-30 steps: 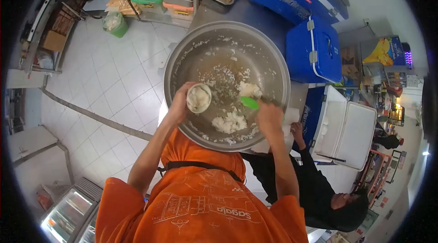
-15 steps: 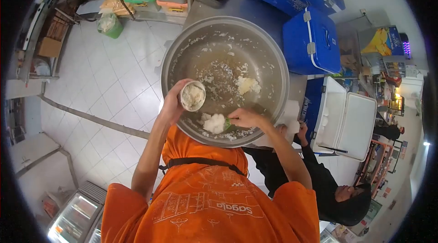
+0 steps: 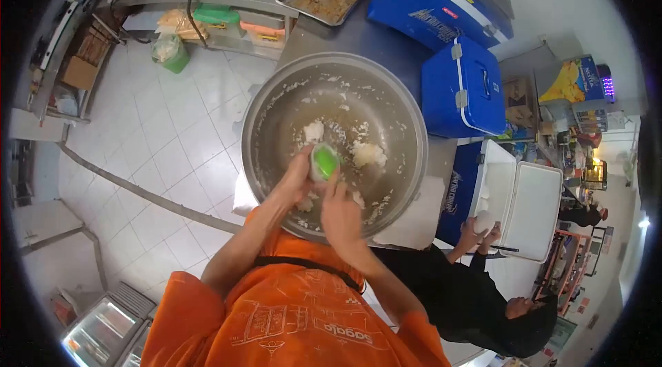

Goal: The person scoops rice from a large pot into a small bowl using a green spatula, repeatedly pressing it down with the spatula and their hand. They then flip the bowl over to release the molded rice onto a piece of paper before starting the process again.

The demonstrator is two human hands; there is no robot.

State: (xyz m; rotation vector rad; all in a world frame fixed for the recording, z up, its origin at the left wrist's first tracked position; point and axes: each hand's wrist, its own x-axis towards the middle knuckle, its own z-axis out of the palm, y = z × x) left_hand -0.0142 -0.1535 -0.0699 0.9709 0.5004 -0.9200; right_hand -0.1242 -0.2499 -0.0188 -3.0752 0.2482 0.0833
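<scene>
Left hand (image 3: 296, 175): curled round a small cup (image 3: 315, 167), fingers part closed, cup over the pot (image 3: 417, 118), just off its center toward 7 o'clock. Right hand (image 3: 340, 210): at 6 o'clock, closed, pinching a green scoop (image 3: 326, 161); blade on the cup mouth. Exact finger grip blurred, can't tell. Rice clumps in the pot: one (image 3: 369, 154) at 3 o'clock, one (image 3: 314, 132) near 10. Blue cooler (image 3: 463, 87) outside at 2. Co-worker (image 3: 441, 291) at 4–5, white item (image 3: 485, 221) in hands.
</scene>
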